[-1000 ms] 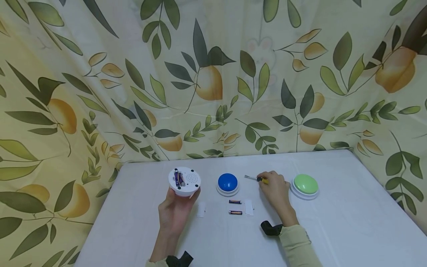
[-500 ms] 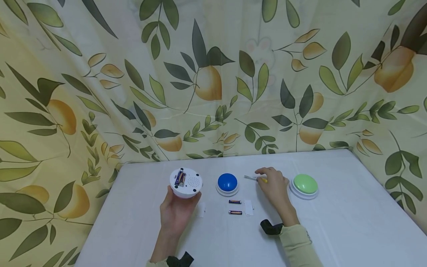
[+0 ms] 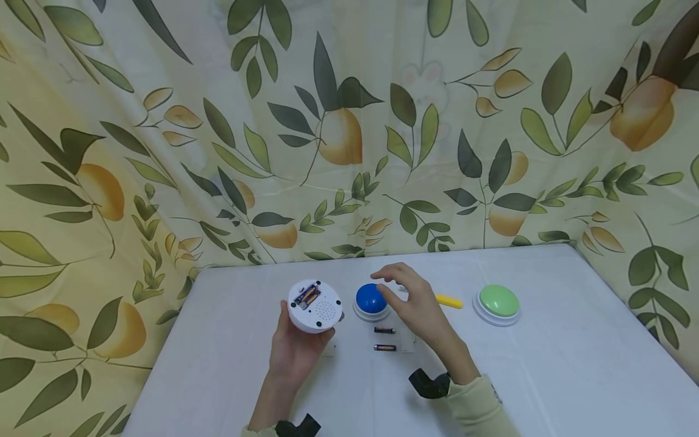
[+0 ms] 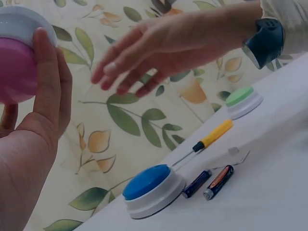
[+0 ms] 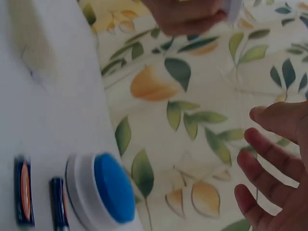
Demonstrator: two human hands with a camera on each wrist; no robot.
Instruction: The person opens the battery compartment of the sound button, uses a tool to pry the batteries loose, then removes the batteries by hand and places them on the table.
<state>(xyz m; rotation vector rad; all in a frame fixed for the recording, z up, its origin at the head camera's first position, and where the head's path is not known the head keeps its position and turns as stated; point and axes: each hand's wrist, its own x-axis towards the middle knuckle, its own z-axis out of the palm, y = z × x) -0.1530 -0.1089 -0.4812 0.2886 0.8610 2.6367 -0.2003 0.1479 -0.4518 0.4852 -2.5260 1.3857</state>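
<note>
My left hand (image 3: 295,358) grips a round push button (image 3: 330,306) by its sides, raised with its underside towards me. Two batteries (image 3: 307,295) lie in its uncovered compartment. The pink dome (image 4: 17,70) on its other face shows in the left wrist view. My right hand (image 3: 423,309) is in the air with fingers spread and nothing in them, overlapping the edge of a blue push button (image 3: 370,298) in the head view. A screwdriver with a yellow handle (image 3: 449,301) lies on the table behind that hand, its shaft partly hidden.
Two loose batteries (image 3: 384,348) lie in front of the blue button. Beside them is a small white cover (image 3: 408,343); another white piece (image 3: 330,348) is partly hidden by my left hand. A green push button (image 3: 499,301) stands on the right of the white table (image 3: 573,346).
My right hand has let go of the screwdriver and moved left towards the held button. My left hand has shifted slightly right and turned the button a little.
</note>
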